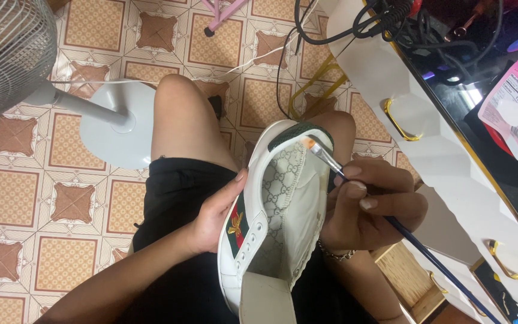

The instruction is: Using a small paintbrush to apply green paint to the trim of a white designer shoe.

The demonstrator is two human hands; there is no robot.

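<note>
A white low sneaker with a green heel tab and a green and red side stripe lies over my lap, its opening facing up. My left hand grips its left side, thumb on the collar. My right hand holds a thin paintbrush with a dark blue handle. The brush's orange-tipped bristles touch the inner rim of the heel, just below the green tab. The patterned lining shows inside the shoe, and its tongue is folded out toward me.
A standing fan with a round white base is on the patterned tile floor at the left. A white desk with gold drawer handles runs along the right, with black cables and a pink packet on its dark top.
</note>
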